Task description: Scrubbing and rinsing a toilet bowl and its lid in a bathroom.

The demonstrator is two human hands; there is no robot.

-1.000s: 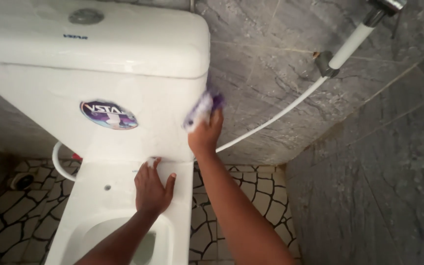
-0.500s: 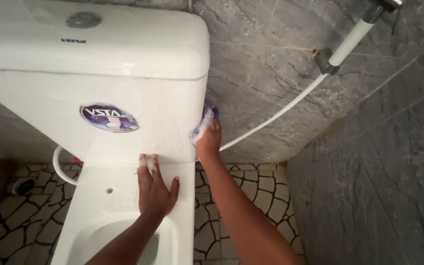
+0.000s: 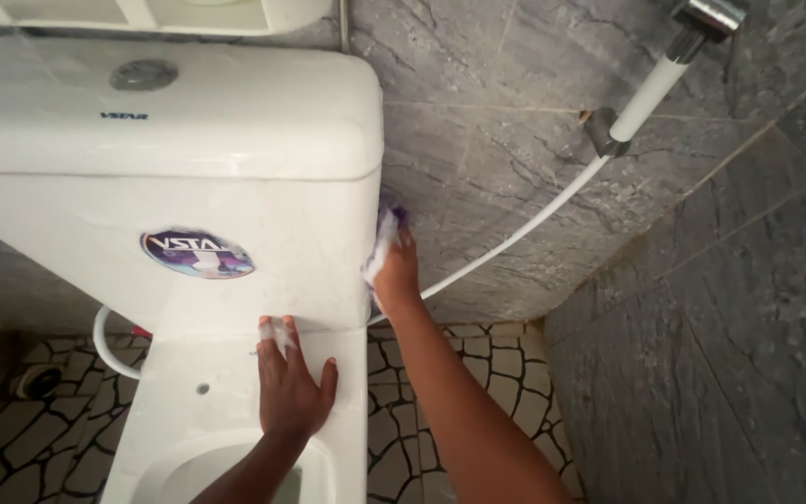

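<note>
Left hand (image 3: pixel 291 392) lies flat and spread on the white toilet base (image 3: pixel 188 392) just behind the bowl opening, holding nothing; foam sits on the fingertips (image 3: pixel 277 331). Right hand (image 3: pixel 396 271) is curled around a purple and white scrub pad (image 3: pixel 386 233), pressing it against the right side wall of the white cistern (image 3: pixel 235 215), just under the lid overhang. Progress, judging by looks: the cistern front and lid (image 3: pixel 170 112) appear wet and streaky, likely already wiped; the right side is being scrubbed; soap on the base is not yet rinsed; can't tell about the bowl, mostly out of view. Labels: an oval sticker (image 3: pixel 196 254) in blue and purple with a silver edge sits on the cistern front, left of centre; small blue lettering is on the lid's front, below the round grey flush button (image 3: pixel 144 75). Farther off, a white hose (image 3: pixel 534 215) runs across the grey stone-look wall tiles (image 3: pixel 701 327) up to a chrome fitting (image 3: pixel 706 19). Mosaic floor (image 3: pixel 440 420) lies below.
</note>
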